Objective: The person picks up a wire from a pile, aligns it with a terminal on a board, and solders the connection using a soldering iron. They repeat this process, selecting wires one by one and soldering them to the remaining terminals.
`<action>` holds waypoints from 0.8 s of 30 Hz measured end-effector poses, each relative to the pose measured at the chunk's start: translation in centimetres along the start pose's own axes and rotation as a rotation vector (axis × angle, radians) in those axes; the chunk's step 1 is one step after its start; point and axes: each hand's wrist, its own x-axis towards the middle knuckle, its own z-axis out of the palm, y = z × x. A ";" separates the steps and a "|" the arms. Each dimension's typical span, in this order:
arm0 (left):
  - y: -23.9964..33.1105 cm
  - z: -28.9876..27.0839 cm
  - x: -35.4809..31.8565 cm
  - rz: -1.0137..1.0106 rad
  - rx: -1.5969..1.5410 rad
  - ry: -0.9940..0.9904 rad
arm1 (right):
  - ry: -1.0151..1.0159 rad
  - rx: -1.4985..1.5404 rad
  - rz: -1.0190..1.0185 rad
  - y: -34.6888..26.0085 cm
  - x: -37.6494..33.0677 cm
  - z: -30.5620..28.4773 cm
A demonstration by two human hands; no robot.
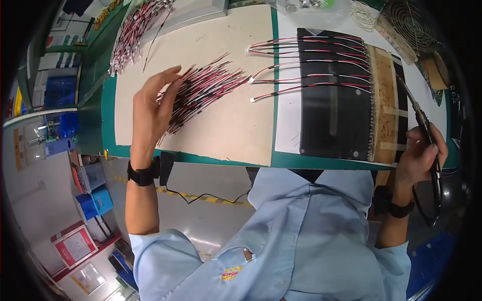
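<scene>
My left hand (154, 100) is at the left side of a loose pile of thin red, black and white wires (211, 90). Its thumb and forefinger pinch together at the end of one wire. In my right hand (424, 156) is a soldering iron (422, 119), its thin tip slanting up and left by the fixture's right edge. The fixture is a black board (329, 118) with a brown wooden strip (384, 103) beside it. Several wires with white connectors (252, 100) lie across the board's far part, their ends at a row of small metal points along the strip.
The pile rests on a beige sheet (231, 138) over a green mat. Another wire bundle (135, 35) lies at the far left beside a grey metal tray (193, 17). At the far right stand a coiled wire holder (406, 20) and a brown spool (434, 72). A cable hangs from the iron.
</scene>
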 end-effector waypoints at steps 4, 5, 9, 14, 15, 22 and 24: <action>0.6 -0.9 1.5 -0.004 -0.056 -0.097 | -0.056 -0.045 -0.073 -0.4 0.9 0.1; 0.5 -0.9 1.8 -0.014 -0.077 -0.129 | -0.051 -0.048 -0.064 -0.5 1.0 0.1; -0.8 -0.6 2.2 -0.138 -0.206 -0.161 | -0.075 -0.050 -0.057 -1.3 1.1 -1.1; -1.8 -1.3 3.0 -0.122 -0.372 -0.053 | -0.138 -0.065 -0.045 -3.1 1.3 -1.1; -1.2 -1.7 3.2 0.010 -0.165 0.025 | -0.142 -0.079 -0.036 -3.7 1.4 -0.7; 11.7 -0.5 -0.7 -0.021 -0.297 -0.233 | -0.447 0.086 0.205 -10.6 -1.1 3.7; 14.6 1.4 -1.6 -0.034 -0.547 -0.387 | -0.574 0.157 0.264 -11.2 -1.6 4.5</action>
